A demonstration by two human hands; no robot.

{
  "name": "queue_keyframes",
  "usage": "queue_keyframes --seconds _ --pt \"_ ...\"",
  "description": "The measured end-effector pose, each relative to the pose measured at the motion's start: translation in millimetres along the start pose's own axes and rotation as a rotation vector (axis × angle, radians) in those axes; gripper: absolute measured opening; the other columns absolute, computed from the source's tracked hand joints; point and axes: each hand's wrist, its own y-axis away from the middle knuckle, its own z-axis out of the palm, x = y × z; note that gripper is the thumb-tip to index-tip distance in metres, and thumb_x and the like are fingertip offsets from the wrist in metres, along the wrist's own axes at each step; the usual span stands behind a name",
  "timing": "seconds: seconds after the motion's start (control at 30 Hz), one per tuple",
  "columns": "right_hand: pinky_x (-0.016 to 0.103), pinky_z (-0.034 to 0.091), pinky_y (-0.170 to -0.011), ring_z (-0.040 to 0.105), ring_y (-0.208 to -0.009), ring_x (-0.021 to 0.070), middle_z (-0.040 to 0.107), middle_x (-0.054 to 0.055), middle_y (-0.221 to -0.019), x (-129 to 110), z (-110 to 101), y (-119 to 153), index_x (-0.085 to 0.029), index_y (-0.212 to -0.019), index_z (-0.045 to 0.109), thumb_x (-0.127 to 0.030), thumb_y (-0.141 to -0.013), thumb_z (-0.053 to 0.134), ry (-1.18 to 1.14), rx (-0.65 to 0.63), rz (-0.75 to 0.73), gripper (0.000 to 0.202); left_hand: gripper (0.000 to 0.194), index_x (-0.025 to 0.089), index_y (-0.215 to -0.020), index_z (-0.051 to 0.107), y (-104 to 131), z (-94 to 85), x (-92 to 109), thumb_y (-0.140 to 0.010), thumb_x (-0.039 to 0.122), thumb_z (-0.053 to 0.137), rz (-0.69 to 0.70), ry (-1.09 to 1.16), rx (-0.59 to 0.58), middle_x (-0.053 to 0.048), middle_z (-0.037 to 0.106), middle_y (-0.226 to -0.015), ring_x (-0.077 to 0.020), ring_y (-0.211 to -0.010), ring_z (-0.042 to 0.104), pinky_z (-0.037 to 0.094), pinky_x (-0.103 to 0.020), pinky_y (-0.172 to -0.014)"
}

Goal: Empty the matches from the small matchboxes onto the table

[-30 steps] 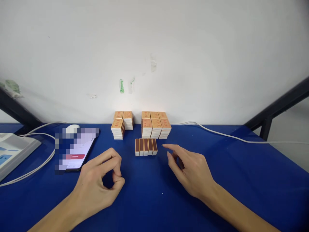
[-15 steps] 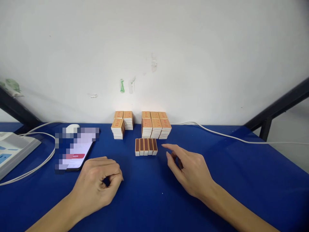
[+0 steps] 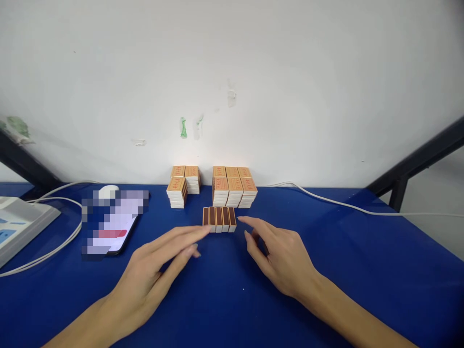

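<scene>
A row of several matchboxes [image 3: 219,220] stands on edge on the blue table, dark striking sides up. My left hand [image 3: 159,266] has its fingers stretched out, and the index fingertip overlaps the front left corner of the row; whether it touches cannot be told. On the other side, my right hand [image 3: 279,256] is open with its index finger close to the row's right end. Behind the row sits a block of stacked matchboxes [image 3: 235,187], orange labels up. Farther left is a smaller group of matchbox stacks [image 3: 177,193].
A phone [image 3: 121,222], partly pixelated, lies on the left beside a white rounded object [image 3: 108,192]. White cables [image 3: 68,239] run near a pale device [image 3: 25,227] at the left edge. Another cable [image 3: 337,205] crosses the back right. A white wall [image 3: 290,96] rises behind the table.
My left hand has uncurled from a closed shape and reached right and forward to the row. My right hand has shifted slightly left, closer to the row. The matchboxes have stayed put.
</scene>
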Motion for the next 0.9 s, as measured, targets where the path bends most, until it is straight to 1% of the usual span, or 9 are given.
queue_keyframes --seconds 0.03,0.1,0.2,0.3,0.37,0.5,0.6,0.7,0.9 --pt "0.029 0.048 -0.060 0.070 -0.059 0.0135 0.080 -0.001 -0.088 -0.2 -0.1 -0.3 -0.017 -0.140 0.068 -0.021 -0.115 0.051 0.005 -0.009 -0.005 0.031 0.049 0.049 -0.160 0.063 0.9 0.6 0.8 -0.119 0.023 0.055 -0.058 0.038 -0.009 0.004 0.081 -0.140 -0.0122 -0.100 0.081 0.065 -0.023 -0.091" --pt "0.029 0.048 -0.060 0.071 -0.061 0.0139 0.080 0.000 -0.090 -0.6 -0.4 -0.9 -0.017 -0.142 0.068 -0.021 -0.115 0.050 0.019 -0.027 -0.013 0.032 0.040 0.046 -0.154 0.068 2.3 1.5 2.8 -0.119 0.030 0.057 -0.129 0.102 -0.025 0.006 0.086 -0.120 -0.0105 -0.089 0.080 0.063 -0.021 -0.088" --pt "0.030 0.045 -0.058 0.069 -0.061 0.0143 0.077 0.001 -0.091 -0.7 -0.1 -1.5 -0.017 -0.146 0.068 -0.023 -0.117 0.048 0.053 -0.048 -0.023 0.036 0.030 0.041 -0.134 0.080 3.3 2.4 6.1 -0.119 0.032 0.055 -0.128 0.180 -0.045 0.007 0.085 -0.100 -0.0101 -0.081 0.078 0.061 -0.019 -0.079" --pt "0.031 0.042 -0.055 0.063 -0.058 0.0138 0.073 0.000 -0.090 -0.6 1.1 -1.0 -0.020 -0.155 0.064 -0.025 -0.118 0.046 0.085 -0.063 -0.037 0.041 0.031 0.035 -0.119 0.085 3.1 4.2 8.3 -0.120 0.032 0.054 -0.124 0.233 -0.047 0.006 0.081 -0.087 -0.0097 -0.073 0.076 0.059 -0.019 -0.072" --pt "0.031 0.041 -0.055 0.062 -0.058 0.0133 0.072 0.000 -0.091 -0.3 1.9 -0.1 -0.021 -0.159 0.061 -0.025 -0.119 0.045 0.098 -0.073 -0.045 0.043 0.031 0.034 -0.117 0.083 2.4 5.8 8.1 -0.120 0.031 0.053 -0.122 0.228 -0.029 0.006 0.080 -0.084 -0.0090 -0.069 0.075 0.059 -0.019 -0.069" --pt "0.031 0.042 -0.056 0.061 -0.058 0.0130 0.070 0.000 -0.094 0.6 3.1 1.6 -0.022 -0.162 0.059 -0.026 -0.119 0.045 0.117 -0.075 -0.049 0.045 0.021 0.035 -0.122 0.080 0.2 6.5 5.2 -0.112 0.023 0.065 -0.078 0.174 0.031 0.007 0.079 -0.086 -0.0093 -0.066 0.073 0.058 -0.020 -0.066" --pt "0.032 0.042 -0.056 0.061 -0.059 0.0132 0.069 -0.001 -0.093 1.3 3.4 2.0 -0.021 -0.163 0.057 -0.026 -0.119 0.045 0.125 -0.071 -0.045 0.046 0.019 0.030 -0.101 0.078 -0.4 3.4 4.3 -0.100 0.013 0.069 -0.039 0.127 0.074 0.003 0.079 -0.095 -0.0126 -0.076 0.073 0.055 -0.024 -0.067" --pt "0.032 0.042 -0.056 0.060 -0.058 0.0130 0.068 -0.001 -0.092 1.8 3.2 1.8 -0.020 -0.163 0.056 -0.027 -0.120 0.044 0.129 -0.069 -0.041 0.046 0.020 0.024 -0.082 0.070 1.3 -0.6 5.6 -0.091 0.007 0.066 -0.033 0.087 0.103 0.000 0.078 -0.102 -0.0145 -0.080 0.071 0.052 -0.027 -0.070" --pt "0.031 0.041 -0.055 0.058 -0.057 0.0124 0.068 -0.001 -0.092 1.5 1.9 1.1 -0.021 -0.163 0.057 -0.027 -0.120 0.043 0.130 -0.066 -0.039 0.046 0.033 0.022 -0.067 0.058 4.2 -3.8 10.4 -0.098 0.012 0.050 -0.121 0.091 0.028 0.004 0.068 -0.069 -0.0119 -0.060 0.059 0.039 -0.030 -0.062"
